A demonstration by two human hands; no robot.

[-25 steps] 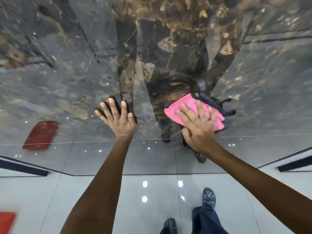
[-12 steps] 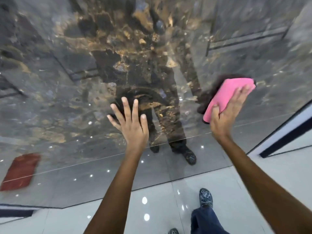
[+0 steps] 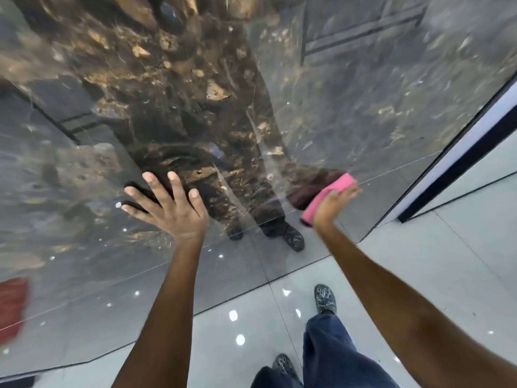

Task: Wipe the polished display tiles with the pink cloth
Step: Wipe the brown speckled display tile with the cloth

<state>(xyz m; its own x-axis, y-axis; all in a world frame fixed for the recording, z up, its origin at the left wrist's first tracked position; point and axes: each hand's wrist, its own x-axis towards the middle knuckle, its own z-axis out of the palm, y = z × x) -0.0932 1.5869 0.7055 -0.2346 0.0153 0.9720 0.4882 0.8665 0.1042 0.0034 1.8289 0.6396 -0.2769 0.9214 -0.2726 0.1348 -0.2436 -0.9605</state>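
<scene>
Nearest the camera, on the pale floor [image 3: 419, 275], two dark shoes [image 3: 324, 299] and blue trouser legs [image 3: 333, 357] were seen, the floor meeting the foot of the tile [image 3: 363, 107] along a dark seam. Above that seam, the left hand [image 3: 167, 208] was laid flat on the tile's lower middle, its fingers straight and spread, nothing being held; it appeared to be used as a brace. Toward the tile's lower right corner, the right hand [image 3: 333, 203] was pressed against the cloth [image 3: 327, 196], which was folded and pinned between the palm and the polished face. Whether the right fingers were curled round the cloth or laid straight over it could not be told, since only the back of the hand was shown and the picture was blurred there. Just beyond the cloth, the tile's right edge was bordered by a white and black frame [image 3: 461, 152].

Farther up, the brown-and-gold veining was overlaid by the person's reflection, so that clean and unclean areas could not be separated. A red patch [image 3: 12, 306] was visible at the tile's lower left edge; it could not be identified.

The wiping was judged to be under way, with the lower right corner being worked. How much of the upper and left areas remained, and whether other tiles were still to be done, could not be settled.
</scene>
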